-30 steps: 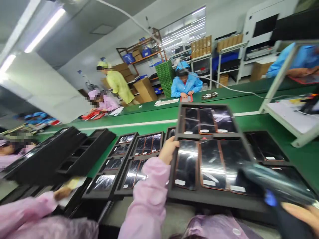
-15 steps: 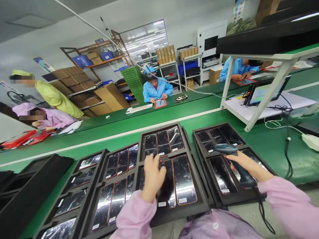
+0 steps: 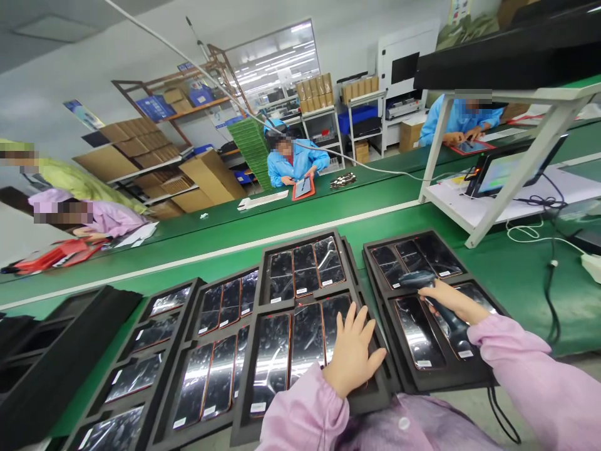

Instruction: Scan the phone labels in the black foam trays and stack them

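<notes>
— Black tray (image 3: 397,376) under the right hand (image 3: 451,300), which grips the scanner (image 3: 429,294)?
— Yes; left hand (image 3: 352,357) lies open and empty, flat on the neighbouring tray (image 3: 244,426), phones' (image 3: 417,341) long axes running away.

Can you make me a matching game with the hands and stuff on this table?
Things:
1. left hand
2. right hand
3. barcode scanner
4. monitor

Places:
A. on the white stand, right of the trays
B. flat on the near right corner of the middle tray
C. over the right tray, head pointing left
D. wrapped round the scanner's handle

Pairs: 1-B, 2-D, 3-C, 4-A
</notes>
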Motion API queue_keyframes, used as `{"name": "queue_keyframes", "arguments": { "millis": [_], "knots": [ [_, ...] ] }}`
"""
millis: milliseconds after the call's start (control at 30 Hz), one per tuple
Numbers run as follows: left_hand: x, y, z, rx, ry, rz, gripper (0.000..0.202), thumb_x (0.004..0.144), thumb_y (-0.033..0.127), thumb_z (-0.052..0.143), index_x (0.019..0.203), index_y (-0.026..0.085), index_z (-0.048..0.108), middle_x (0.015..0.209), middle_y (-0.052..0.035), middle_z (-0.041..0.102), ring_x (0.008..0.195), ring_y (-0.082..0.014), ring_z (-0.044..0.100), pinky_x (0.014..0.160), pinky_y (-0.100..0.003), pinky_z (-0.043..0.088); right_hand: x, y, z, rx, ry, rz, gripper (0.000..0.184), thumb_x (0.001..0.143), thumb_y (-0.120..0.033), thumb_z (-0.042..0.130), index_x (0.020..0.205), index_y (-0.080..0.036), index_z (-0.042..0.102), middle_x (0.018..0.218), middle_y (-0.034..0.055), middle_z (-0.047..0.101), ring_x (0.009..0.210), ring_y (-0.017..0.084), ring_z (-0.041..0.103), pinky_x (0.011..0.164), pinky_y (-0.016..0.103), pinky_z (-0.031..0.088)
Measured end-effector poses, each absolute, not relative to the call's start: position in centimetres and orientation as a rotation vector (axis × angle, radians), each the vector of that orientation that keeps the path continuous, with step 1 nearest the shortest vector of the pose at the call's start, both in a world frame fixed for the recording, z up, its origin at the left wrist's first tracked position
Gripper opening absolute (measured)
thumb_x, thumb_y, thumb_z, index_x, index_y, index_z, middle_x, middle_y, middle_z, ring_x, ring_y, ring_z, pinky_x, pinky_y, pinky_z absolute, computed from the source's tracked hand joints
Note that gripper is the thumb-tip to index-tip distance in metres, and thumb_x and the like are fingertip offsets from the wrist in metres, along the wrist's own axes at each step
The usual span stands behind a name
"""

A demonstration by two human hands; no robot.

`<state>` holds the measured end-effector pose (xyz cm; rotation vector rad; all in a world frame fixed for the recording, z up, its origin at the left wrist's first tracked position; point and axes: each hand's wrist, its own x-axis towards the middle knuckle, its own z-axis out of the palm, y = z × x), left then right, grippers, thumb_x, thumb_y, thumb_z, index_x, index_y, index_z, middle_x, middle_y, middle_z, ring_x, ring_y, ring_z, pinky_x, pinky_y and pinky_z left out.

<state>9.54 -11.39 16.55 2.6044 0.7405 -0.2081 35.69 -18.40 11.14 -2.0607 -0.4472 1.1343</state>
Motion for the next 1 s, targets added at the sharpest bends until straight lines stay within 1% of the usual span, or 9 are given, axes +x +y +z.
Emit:
{"name": "queue_keyframes", "arguments": {
  "millis": [100,267,367,533,700,833,900,1000],
  "knots": [
    [9.6,-11.5,16.5,2.612,0.744,-0.206,0.049,0.081,0.026,0.06,0.128,0.012,0.053,0.15,-0.0172,0.03,0.142,-0.037,0.015,0.11,-0.066,0.016,38.1,-19.3,11.5,-2.108,-0.419,1.097,0.008,0.082,-0.016,0.052,0.075,-0.017,0.048,0.042,-0.0047,0.047,0.036,0.011,0.048,0.036,0.019,0.039],
    [9.6,-11.4,16.3,2.635,0.74,-0.142,0.046,0.078,0.022,0.064,0.123,0.014,0.057,0.146,-0.0183,0.037,0.139,-0.0383,0.022,0.107,-0.068,0.021,40.8,-20.8,11.6,-2.159,-0.397,1.118,0.02,0.083,-0.016,0.048,0.063,-0.018,0.045,0.04,-0.003,0.044,0.036,0.011,0.047,0.036,0.019,0.039],
    [9.5,-11.3,16.0,2.653,0.74,-0.129,0.046,0.077,0.022,0.064,0.122,0.014,0.058,0.146,-0.0181,0.038,0.139,-0.0391,0.024,0.107,-0.069,0.022,40.8,-21.0,11.2,-2.16,-0.406,1.126,0.018,0.082,-0.016,0.049,0.064,-0.018,0.046,0.04,-0.0032,0.044,0.038,0.012,0.049,0.037,0.019,0.039],
    [9.4,-11.2,15.7,2.676,0.738,-0.116,0.046,0.076,0.02,0.064,0.122,0.016,0.058,0.146,-0.0175,0.039,0.138,-0.0385,0.026,0.106,-0.069,0.023,40.3,-21.0,10.8,-2.112,-0.447,1.118,0.019,0.082,-0.017,0.048,0.064,-0.019,0.044,0.04,-0.0038,0.042,0.038,0.012,0.048,0.036,0.019,0.038],
    [9.3,-11.2,15.7,2.686,0.734,-0.106,0.045,0.076,0.018,0.062,0.121,0.016,0.059,0.146,-0.0172,0.039,0.138,-0.0385,0.027,0.105,-0.069,0.024,41.2,-21.9,12.0,-2.049,-0.503,1.135,0.021,0.082,-0.02,0.05,0.062,-0.018,0.046,0.043,-0.0021,0.047,0.038,0.011,0.047,0.039,0.02,0.041],
    [9.2,-11.1,15.6,2.704,0.72,-0.06,0.043,0.076,0.016,0.061,0.119,0.018,0.06,0.145,-0.0162,0.041,0.137,-0.0383,0.03,0.104,-0.069,0.027,42.6,-22.6,13.2,-2.084,-0.468,1.071,0.015,0.08,-0.016,0.054,0.067,-0.017,0.047,0.052,-0.0021,0.052,0.037,0.009,0.047,0.037,0.02,0.04],
    [9.2,-11.1,15.6,2.711,0.728,-0.059,0.044,0.076,0.017,0.061,0.12,0.018,0.06,0.145,-0.0158,0.041,0.137,-0.0385,0.03,0.104,-0.068,0.027,43.3,-22.7,13.7,-2.12,-0.436,1.044,0.014,0.079,-0.014,0.054,0.067,-0.017,0.047,0.05,-0.0026,0.051,0.035,0.009,0.046,0.034,0.02,0.037],
    [9.3,-11.1,15.6,2.726,0.739,-0.089,0.045,0.076,0.017,0.061,0.121,0.018,0.059,0.146,-0.0153,0.04,0.137,-0.0387,0.03,0.105,-0.068,0.027,43.7,-22.9,14.1,-2.158,-0.397,1.039,0.02,0.08,-0.012,0.051,0.062,-0.017,0.044,0.047,-0.0028,0.047,0.033,0.009,0.044,0.032,0.02,0.035]
  ]
}}
